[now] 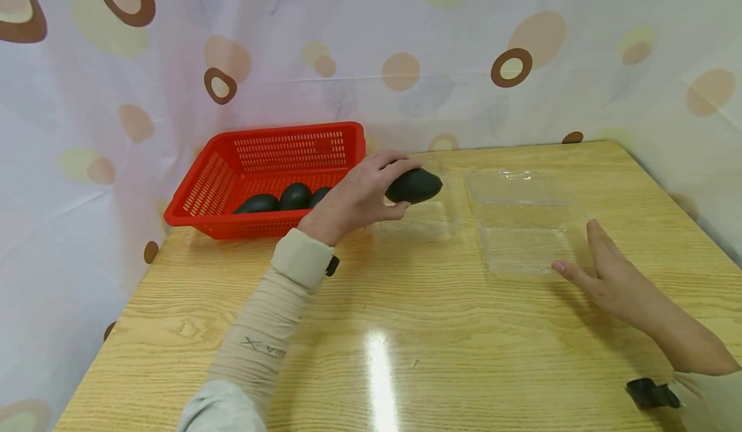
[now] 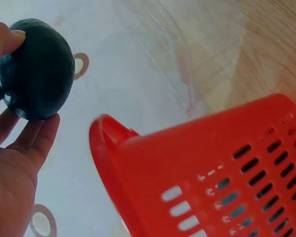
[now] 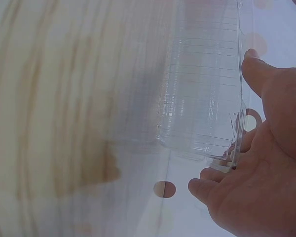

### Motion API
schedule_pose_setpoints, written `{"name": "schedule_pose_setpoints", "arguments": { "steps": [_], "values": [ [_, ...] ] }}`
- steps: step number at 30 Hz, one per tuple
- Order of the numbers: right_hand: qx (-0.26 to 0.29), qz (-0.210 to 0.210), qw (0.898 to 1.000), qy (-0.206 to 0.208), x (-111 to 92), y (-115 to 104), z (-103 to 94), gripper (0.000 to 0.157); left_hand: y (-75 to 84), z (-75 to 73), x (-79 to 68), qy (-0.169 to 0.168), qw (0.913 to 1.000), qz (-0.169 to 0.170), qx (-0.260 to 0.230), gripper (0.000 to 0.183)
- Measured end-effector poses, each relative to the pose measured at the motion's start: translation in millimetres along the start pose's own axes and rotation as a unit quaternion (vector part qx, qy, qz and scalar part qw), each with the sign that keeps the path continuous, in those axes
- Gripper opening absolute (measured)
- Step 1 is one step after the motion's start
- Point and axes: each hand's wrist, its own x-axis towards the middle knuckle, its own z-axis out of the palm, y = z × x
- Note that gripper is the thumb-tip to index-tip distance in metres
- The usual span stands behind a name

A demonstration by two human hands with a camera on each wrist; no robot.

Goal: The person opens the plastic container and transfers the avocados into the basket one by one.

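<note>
My left hand (image 1: 362,194) grips a dark green avocado (image 1: 414,186), held up just right of the red basket; in the left wrist view the thumb and fingers wrap around the avocado (image 2: 37,69). Beneath it on the table stands a clear plastic container (image 1: 426,226). A second clear plastic container (image 1: 524,245) lies to the right. At that container's right side is my right hand (image 1: 614,284), thumb and fingers extended. In the right wrist view, fingertips show behind the container's edge (image 3: 202,98); I cannot tell whether they touch it.
A red perforated basket (image 1: 199,216) sits at the back left, with several dark avocados (image 1: 295,196) inside. Behind the wooden table (image 1: 464,342) hangs a patterned sheet (image 1: 359,26).
</note>
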Motion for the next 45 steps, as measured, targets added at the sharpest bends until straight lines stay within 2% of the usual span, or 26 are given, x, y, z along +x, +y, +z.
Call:
{"name": "schedule_pose_setpoints", "arguments": {
  "steps": [12, 22, 31, 38, 45],
  "values": [
    [-0.003, -0.001, 1.0, 0.001, -1.0, 0.6, -0.1, 0.088, -23.2, -6.8, -21.0, 0.02, 0.9989, -0.037, -0.021, 0.054],
    [0.0, 0.005, 1.0, 0.002, -1.8, 0.7, 0.9, 0.088, -42.1, -14.5, -34.6, 0.043, 0.9908, -0.118, -0.05, 0.053],
    [0.0, 0.003, 1.0, 0.002, -0.6, 2.1, 1.0, 0.088, -53.9, -19.9, -40.9, 0.044, 0.9737, -0.221, -0.033, 0.055],
    [0.004, 0.007, 1.0, 0.002, -1.9, 3.1, 1.5, 0.088, -62.1, -18.0, -41.4, 0.008, 0.9551, -0.296, -0.006, 0.057],
    [0.005, 0.003, 1.0, 0.005, -1.7, 3.5, 1.5, 0.088, -69.8, -17.2, -40.4, -0.039, 0.9381, -0.344, -0.01, 0.059]
  ]
}}
